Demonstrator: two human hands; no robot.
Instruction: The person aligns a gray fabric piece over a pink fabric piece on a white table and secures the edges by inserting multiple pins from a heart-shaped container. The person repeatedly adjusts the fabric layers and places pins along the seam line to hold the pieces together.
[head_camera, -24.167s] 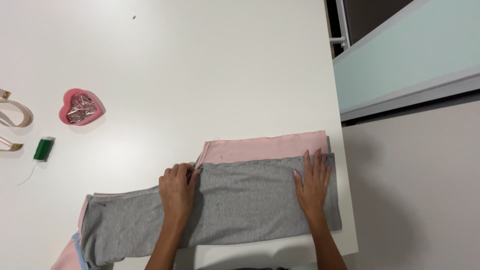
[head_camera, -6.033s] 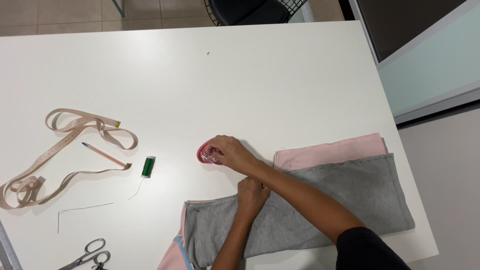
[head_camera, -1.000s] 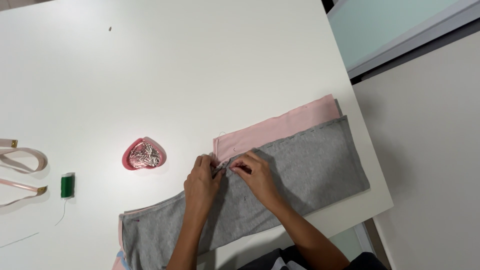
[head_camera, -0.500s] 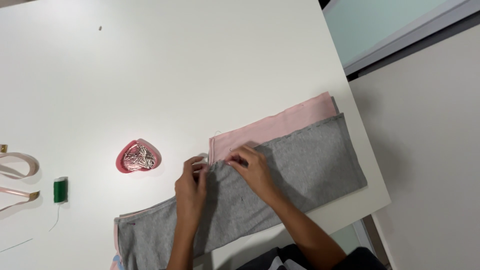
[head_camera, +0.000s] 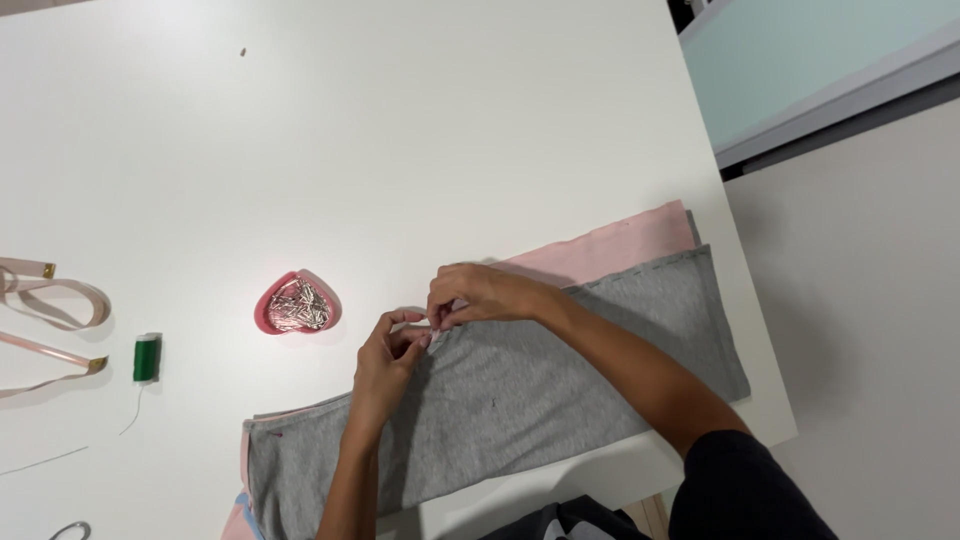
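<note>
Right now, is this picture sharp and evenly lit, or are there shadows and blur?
Head view: light is soft and even on the white table, no harsh glare; faint shadows lie under the left hand and right hand on the grey fabric; the pins in the pink heart-shaped dish look blurred together.

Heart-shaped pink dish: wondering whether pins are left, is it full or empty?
Not empty: the heart-shaped pink dish holds a silvery heap of pins, open-topped, on the white table.

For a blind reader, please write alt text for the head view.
Both hands, left hand and right hand, pinch the edge of grey knit fabric lying over pink fabric on a white table, beside a pink heart-shaped pin dish.
</note>
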